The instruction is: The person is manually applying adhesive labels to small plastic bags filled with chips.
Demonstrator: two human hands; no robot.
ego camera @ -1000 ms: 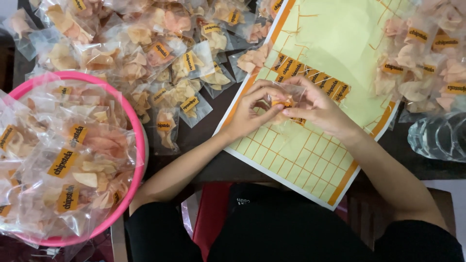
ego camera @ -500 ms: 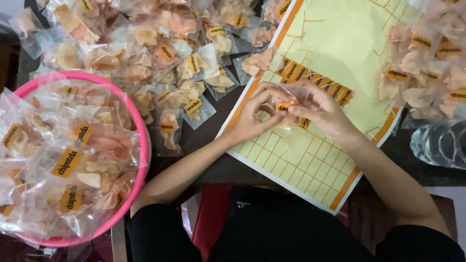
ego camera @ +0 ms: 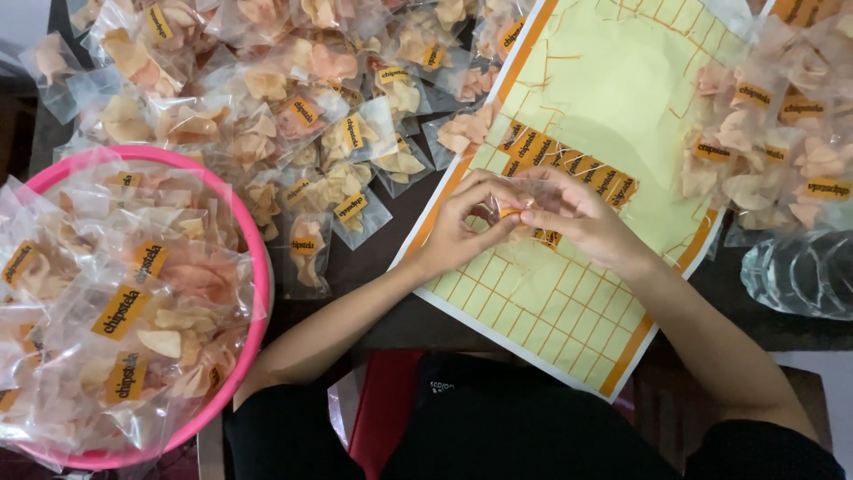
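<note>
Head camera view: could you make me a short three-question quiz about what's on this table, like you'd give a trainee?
1. True or false: both hands meet over the yellow sticker sheet.
2. What holds the packets of chips on the left?
A. a pink basin
B. a cardboard box
C. a metal tray
3. Fill in: the small thing pinched between the fingertips is an orange ____.

Key:
1. True; the left hand and right hand touch at the fingertips above the sheet.
2. A
3. sticker; it matches the row of stickers left on the sheet.
</note>
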